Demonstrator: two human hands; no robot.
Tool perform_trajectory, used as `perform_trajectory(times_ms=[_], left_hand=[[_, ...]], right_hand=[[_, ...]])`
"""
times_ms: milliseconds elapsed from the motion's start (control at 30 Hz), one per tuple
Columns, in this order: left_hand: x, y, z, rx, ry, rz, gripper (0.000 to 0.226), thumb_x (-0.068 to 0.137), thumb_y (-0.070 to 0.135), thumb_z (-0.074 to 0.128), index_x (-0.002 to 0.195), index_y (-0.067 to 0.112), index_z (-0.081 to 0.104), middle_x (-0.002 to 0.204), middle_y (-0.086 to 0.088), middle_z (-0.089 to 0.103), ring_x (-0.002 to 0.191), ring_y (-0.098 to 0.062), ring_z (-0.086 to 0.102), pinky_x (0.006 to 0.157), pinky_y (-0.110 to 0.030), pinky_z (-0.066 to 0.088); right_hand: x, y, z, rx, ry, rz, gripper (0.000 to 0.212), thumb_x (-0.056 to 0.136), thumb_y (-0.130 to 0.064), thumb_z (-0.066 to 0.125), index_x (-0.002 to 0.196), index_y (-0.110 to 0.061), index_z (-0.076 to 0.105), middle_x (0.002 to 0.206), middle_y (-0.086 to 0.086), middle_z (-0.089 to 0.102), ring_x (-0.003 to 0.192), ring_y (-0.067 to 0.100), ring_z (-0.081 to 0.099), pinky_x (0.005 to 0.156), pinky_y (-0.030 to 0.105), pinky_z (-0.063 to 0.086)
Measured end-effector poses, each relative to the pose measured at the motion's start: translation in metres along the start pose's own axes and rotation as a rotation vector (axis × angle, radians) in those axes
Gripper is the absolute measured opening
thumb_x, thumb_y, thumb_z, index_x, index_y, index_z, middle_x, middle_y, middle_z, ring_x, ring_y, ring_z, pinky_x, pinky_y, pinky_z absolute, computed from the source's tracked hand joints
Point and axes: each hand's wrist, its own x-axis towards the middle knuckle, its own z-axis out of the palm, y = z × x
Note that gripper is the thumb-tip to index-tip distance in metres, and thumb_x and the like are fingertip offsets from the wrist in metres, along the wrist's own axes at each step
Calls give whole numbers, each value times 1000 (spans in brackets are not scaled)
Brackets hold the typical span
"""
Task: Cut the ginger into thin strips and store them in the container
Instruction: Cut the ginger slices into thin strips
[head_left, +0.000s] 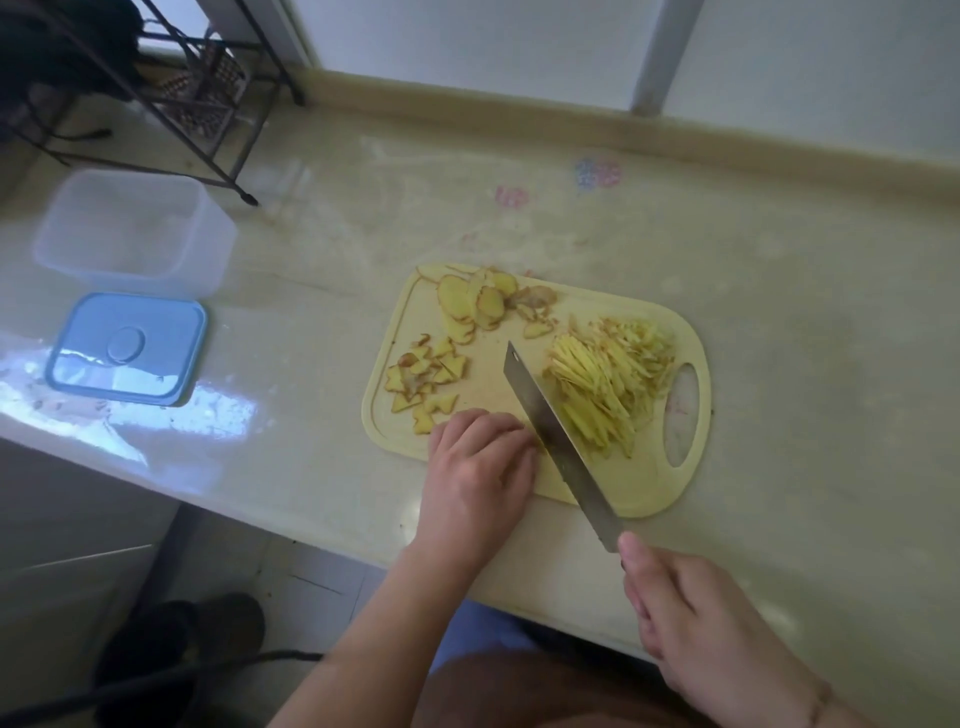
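The desk (571, 218) is glossy and smooth, stone-like, throwing back window light along its left edge. The cutting board (644, 488) is matt pale-yellow plastic. The knife (550, 431) blade is brushed metal. The container (130, 228) is frosted translucent plastic, its lid (127, 348) shiny blue plastic.

Both forearms bare to the edge of view, no sleeves showing. Left hand (475, 467) bare: no ring, no watch. Right hand (696, 618) bare too; a thin bracelet or band (821, 701) circles the wrist, detail too small to make out. Lower down, brownish clothing (519, 691) across the lap, with a pale blue patch of fabric (478, 631) above it.
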Motion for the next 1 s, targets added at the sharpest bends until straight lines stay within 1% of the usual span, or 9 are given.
perform_trajectory(times_ms=[167,267,367,433,567,667,767,933,1000], left_hand=[[5,2,4,22,-10,-7,7,84,15,72,88,12,78,95,3,72,94,-25,62,86,-32,41],[7,3,4,20,-15,2,5,82,14,75,86,12,78,94,2,71,93,-25,62,83,-35,42],[7,2,2,30,-4,24,4,81,14,77,85,12,77,93,2,71,92,-26,62,80,-39,44],[6,0,1,41,-2,43,5,82,16,78,85,13,77,94,2,70,92,-27,62,79,-40,44],[5,-4,-3,62,-27,71,8,84,20,77,88,14,77,97,1,70,95,-27,62,81,-40,43],[11,1,0,54,-35,14,11,83,26,75,85,15,75,94,2,69,93,-27,61,79,-40,44],[16,5,5,18,-36,-75,13,80,30,72,81,17,75,93,6,68,95,-23,58,80,-39,42],[9,7,6,-42,-3,-247,12,77,32,69,78,21,74,101,8,64,107,-20,51,89,-36,33],[7,7,6,-74,2,-273,8,78,30,73,78,21,74,102,9,64,109,-20,50,90,-34,30]], right_hand=[[1,0,0,-16,0,2,75,81,-81,22,62,-10,37,46,-2,36,42,8,33,55,32,32],[2,0,2,-34,-7,6,87,64,-98,17,61,-13,37,46,-2,37,41,6,33,53,29,30],[3,1,2,-10,-20,15,93,57,-103,16,63,-12,37,47,-2,36,41,6,32,51,28,28],[3,1,2,-10,-14,12,92,61,-100,18,65,-10,36,47,-2,36,41,6,32,50,27,27],[2,1,1,2,1,11,77,72,-86,24,64,-11,36,46,-4,34,40,6,32,49,26,28],[2,0,-1,30,-11,23,70,83,-79,25,62,-13,37,44,-3,35,39,5,32,47,23,28],[2,-2,-4,46,-31,24,62,84,-70,30,62,-12,37,45,-2,35,39,5,32,44,20,26],[0,-3,-6,36,-23,3,71,86,-76,26,63,-10,39,44,-1,37,37,6,34,42,16,27],[-1,-1,-5,12,-11,-13,76,80,-81,25,64,-8,39,45,-1,36,38,7,34,42,17,27]])
